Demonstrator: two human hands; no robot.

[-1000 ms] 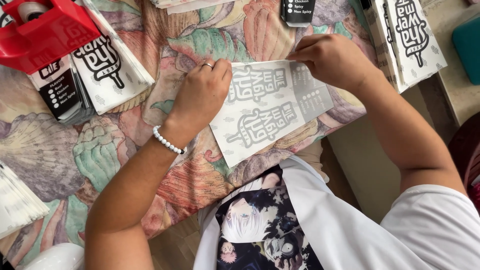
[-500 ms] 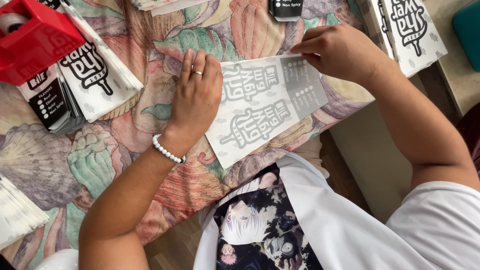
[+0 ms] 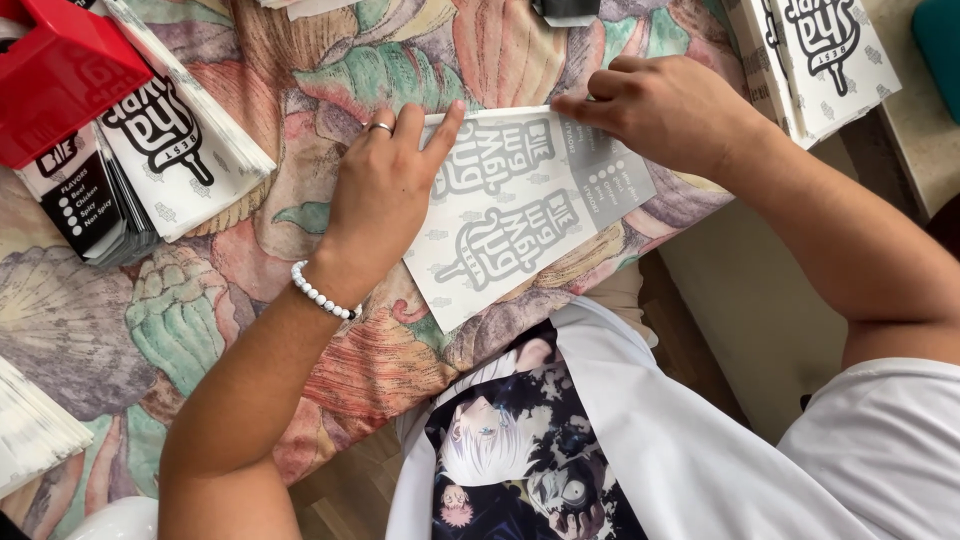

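Both hands (image 3: 385,190) (image 3: 665,110) flat on white printed paper sleeve (image 3: 520,215), floral cloth (image 3: 300,90)

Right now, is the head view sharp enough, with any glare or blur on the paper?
Head view: even, soft light, no glare on the printed paper sheet; left hand and right hand sharp with faint shadows; only the white stack at the frame's left edge is blurred.

Paper sheet (image 3: 520,205): white, grey printed lettering and small grey motifs, one grey panel with white dots. Cloth (image 3: 300,60) on bench: shell and leaf pattern in orange, teal, beige, brown. Stacked sleeves (image 3: 175,140): white with black lettering. Box (image 3: 60,70): red. Bracelet (image 3: 320,295): white beads. Shirt (image 3: 680,450): white, dark cartoon print.
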